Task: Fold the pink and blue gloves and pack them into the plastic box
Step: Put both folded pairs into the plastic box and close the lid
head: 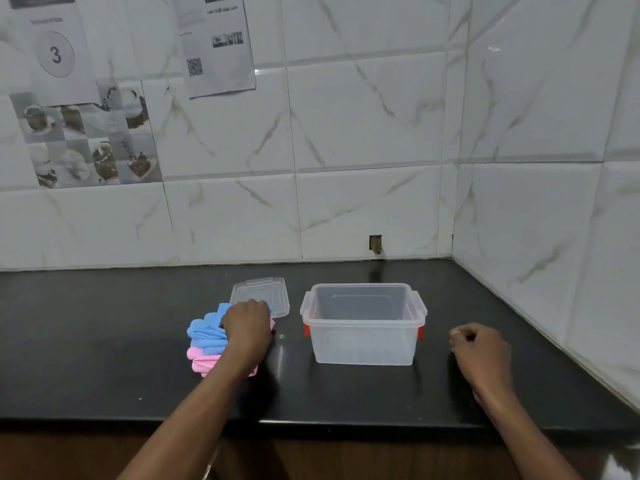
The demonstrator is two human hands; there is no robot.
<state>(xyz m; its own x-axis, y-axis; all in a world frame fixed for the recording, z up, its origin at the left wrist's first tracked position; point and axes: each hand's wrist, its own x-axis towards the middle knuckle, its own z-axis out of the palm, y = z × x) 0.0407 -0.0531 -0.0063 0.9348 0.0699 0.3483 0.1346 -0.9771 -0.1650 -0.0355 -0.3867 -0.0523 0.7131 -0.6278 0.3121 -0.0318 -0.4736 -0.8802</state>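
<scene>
A pile of gloves lies on the black counter left of centre, the blue gloves [205, 330] on top and the pink gloves [204, 361] underneath. My left hand [247, 329] rests on the pile with its fingers curled down onto the blue gloves. The clear plastic box [363, 344] with red latches stands open and empty to the right of the pile. Beyond the box, my right hand [479, 348] sits on the counter as a loose fist, holding nothing.
The box's clear lid [273, 292] lies flat behind the gloves. The black counter [104, 341] ends at tiled walls behind and on the right, meeting in a corner. Its front edge runs just below my forearms. Papers hang on the back wall.
</scene>
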